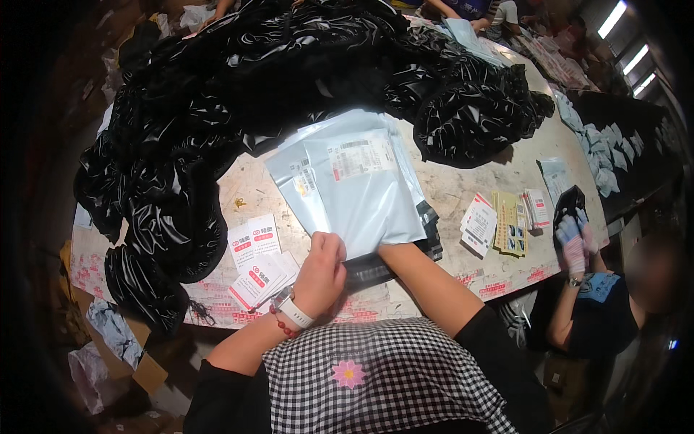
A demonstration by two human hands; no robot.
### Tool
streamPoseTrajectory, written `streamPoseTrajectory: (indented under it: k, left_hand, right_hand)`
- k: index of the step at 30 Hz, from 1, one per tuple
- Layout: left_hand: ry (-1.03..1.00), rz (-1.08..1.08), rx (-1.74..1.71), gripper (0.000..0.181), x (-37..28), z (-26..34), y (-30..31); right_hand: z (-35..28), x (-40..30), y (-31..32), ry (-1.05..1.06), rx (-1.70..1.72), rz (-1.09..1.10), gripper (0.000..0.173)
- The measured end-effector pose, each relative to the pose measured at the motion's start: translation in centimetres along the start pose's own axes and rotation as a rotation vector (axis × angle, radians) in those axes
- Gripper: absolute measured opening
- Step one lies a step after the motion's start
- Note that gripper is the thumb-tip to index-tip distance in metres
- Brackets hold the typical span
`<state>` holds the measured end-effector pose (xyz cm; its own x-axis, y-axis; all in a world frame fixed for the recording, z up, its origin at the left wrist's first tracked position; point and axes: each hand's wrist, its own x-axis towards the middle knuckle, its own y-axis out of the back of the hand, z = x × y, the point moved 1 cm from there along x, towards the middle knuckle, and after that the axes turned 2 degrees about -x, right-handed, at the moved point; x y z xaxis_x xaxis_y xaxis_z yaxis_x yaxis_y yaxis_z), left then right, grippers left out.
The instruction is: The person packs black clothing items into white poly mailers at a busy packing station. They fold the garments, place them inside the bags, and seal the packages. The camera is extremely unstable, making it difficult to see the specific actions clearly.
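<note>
A pale grey poly mailer [358, 200] bearing a printed shipping label [360, 157] lies in front of me on a stack of similar mailers. With bent fingers, my left hand [328, 266] pinches its near edge; a white-strapped watch and a red bead bracelet circle that wrist. My right hand [391, 251] reaches in at the mailer's near edge, so its fingers are hidden under the pale plastic. I cannot tell whether it holds something. Between my wrists shows a strip of shiny black plastic [368, 272]. Another labelled mailer [298, 182] sticks out at the left.
Glossy black garments [162, 125] heap around the table's [260, 190] far and left sides. Printed cards [263, 271] lie by my left wrist. White cards [480, 225] and yellow cards [509, 222] sit right. Beyond, a gloved co-worker [574, 244] handles a black item. Filled mailers [602, 152] pile farther off.
</note>
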<state>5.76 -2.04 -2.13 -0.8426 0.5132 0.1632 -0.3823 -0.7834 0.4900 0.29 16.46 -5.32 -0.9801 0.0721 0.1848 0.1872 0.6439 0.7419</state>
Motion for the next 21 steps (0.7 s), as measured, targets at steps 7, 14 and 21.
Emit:
streamPoseTrajectory:
  k: [7, 14, 21]
  left_hand:
    - [0.29, -0.157, -0.252, 0.023, -0.3, -1.3, 1.3]
    - [0.509, -0.342, -0.735, 0.019, 0.3, 0.2, 2.6]
    - [0.482, -0.3, -0.522, 0.022, 0.1, -0.7, 1.3]
  right_hand:
    - [-0.1, -10.4, 6.6, 0.051, -0.081, -0.121, 0.045]
    - [-2.4, -11.6, 9.1, 0.384, -0.004, 0.061, 0.023]
    - [-3.4, -10.7, 5.3, 0.158, 0.487, -0.514, 0.017]
